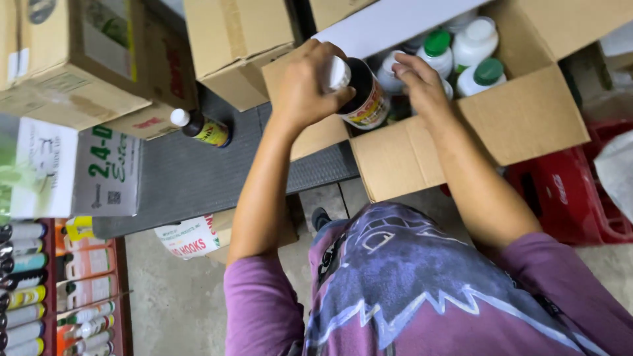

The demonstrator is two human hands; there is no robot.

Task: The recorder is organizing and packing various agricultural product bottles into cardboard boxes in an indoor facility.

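Note:
My left hand (304, 86) grips a dark brown bottle (361, 92) with a white cap and a red and yellow label, held tilted over the near edge of an open cardboard box (461, 142). My right hand (419, 82) reaches into that box, its fingers down among several white bottles with green and white caps (476, 56). What the right fingers touch is partly hidden by the held bottle. A second brown bottle (204, 128) lies on its side on the grey surface (191, 175) to the left.
Closed cardboard boxes (72, 59) are stacked at the left and the top. A red plastic crate (567, 191) stands at the right. A rack of small tubes and bottles (39, 290) fills the lower left. A white carton (191, 236) lies on the concrete floor.

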